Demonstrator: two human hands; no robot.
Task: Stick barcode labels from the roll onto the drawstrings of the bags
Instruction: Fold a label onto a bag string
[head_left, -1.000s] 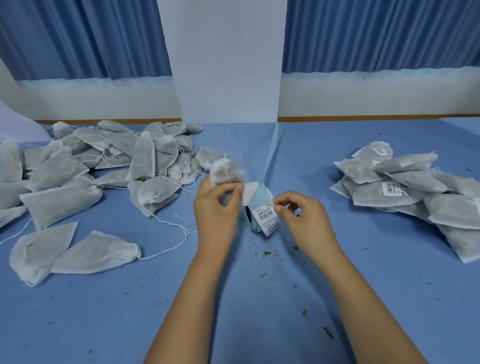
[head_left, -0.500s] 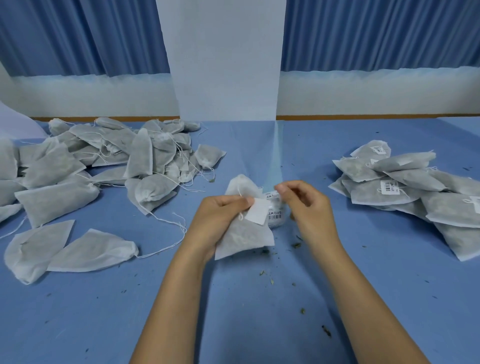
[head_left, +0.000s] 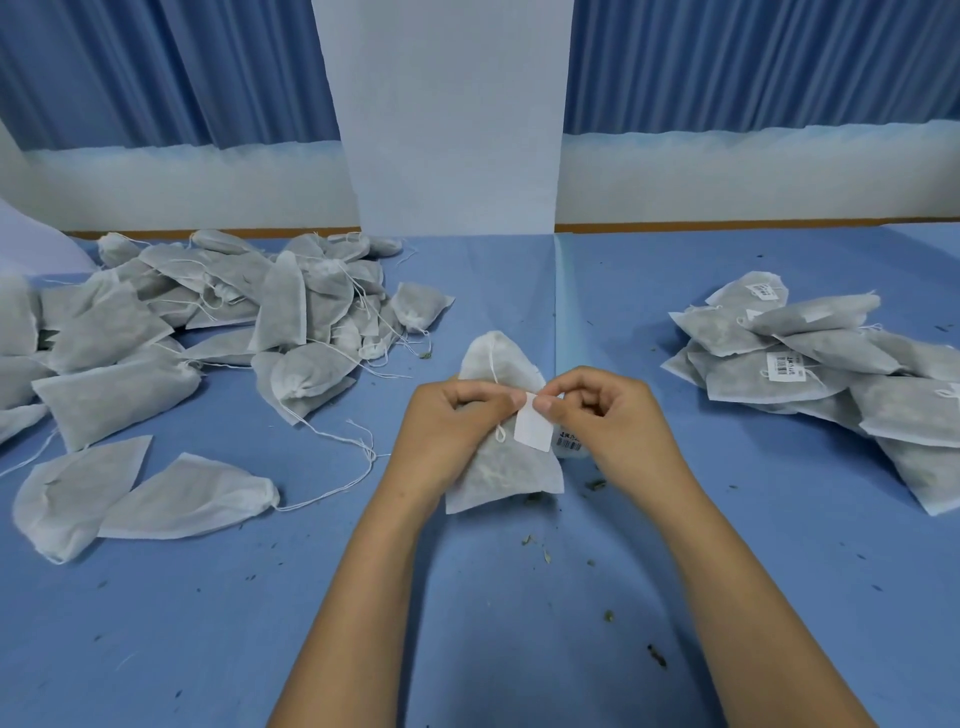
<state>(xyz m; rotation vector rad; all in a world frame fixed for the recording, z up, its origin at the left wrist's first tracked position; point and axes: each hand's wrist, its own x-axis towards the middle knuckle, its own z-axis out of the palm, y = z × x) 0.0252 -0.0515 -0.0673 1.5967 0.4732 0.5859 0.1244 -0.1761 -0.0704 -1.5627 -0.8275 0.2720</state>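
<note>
A white drawstring bag lies on the blue table in front of me, its tied neck pointing away. My left hand rests on the bag's left side and pinches the top of a blank-side-up white label. My right hand pinches the same label top from the right. The bag's drawstring runs down to a small loop beside the label. The label roll peeks out under my right hand, mostly hidden, a barcode showing.
A pile of unlabelled bags with loose strings covers the left of the table. A stack of labelled bags lies at the right. Small herb crumbs dot the cloth near me. A white pillar stands behind.
The bag came down from the air onto the table. My right hand left the roll and joined the left at the label's top edge, beside the drawstring.
</note>
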